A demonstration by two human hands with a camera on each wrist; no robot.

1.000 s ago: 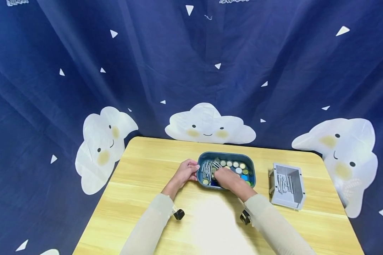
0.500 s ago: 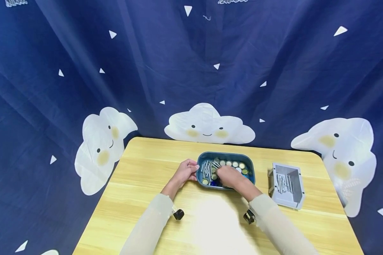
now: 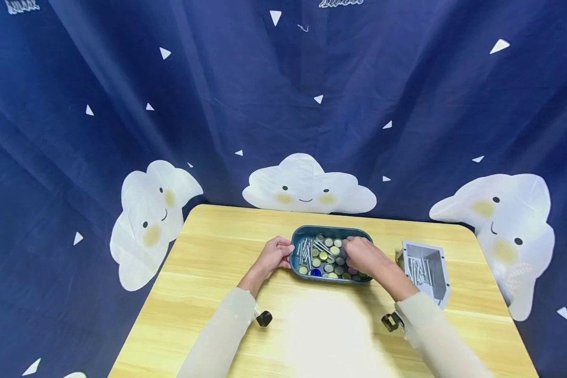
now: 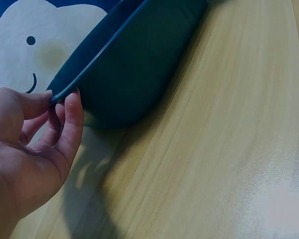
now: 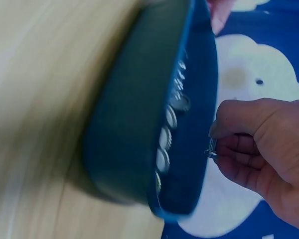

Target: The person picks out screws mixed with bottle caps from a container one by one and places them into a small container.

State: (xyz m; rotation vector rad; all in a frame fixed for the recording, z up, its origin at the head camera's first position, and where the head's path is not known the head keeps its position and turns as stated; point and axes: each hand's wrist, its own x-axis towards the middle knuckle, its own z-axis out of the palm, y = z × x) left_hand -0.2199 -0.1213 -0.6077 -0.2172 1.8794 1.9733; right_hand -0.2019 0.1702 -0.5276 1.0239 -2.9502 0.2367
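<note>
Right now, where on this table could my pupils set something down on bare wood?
Bare table shows left of the left hand, between the sleeves in front of the blue tub, and right of the grey bin. Inside the tub it is crowded with bolts and round caps.

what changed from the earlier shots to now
The right hand moved right, from the middle of the blue box to its right end, uncovering caps. It now pinches a metal screw; whether it already did earlier can't be told. The left hand stayed on the rim, and the grey bin stayed put.
</note>
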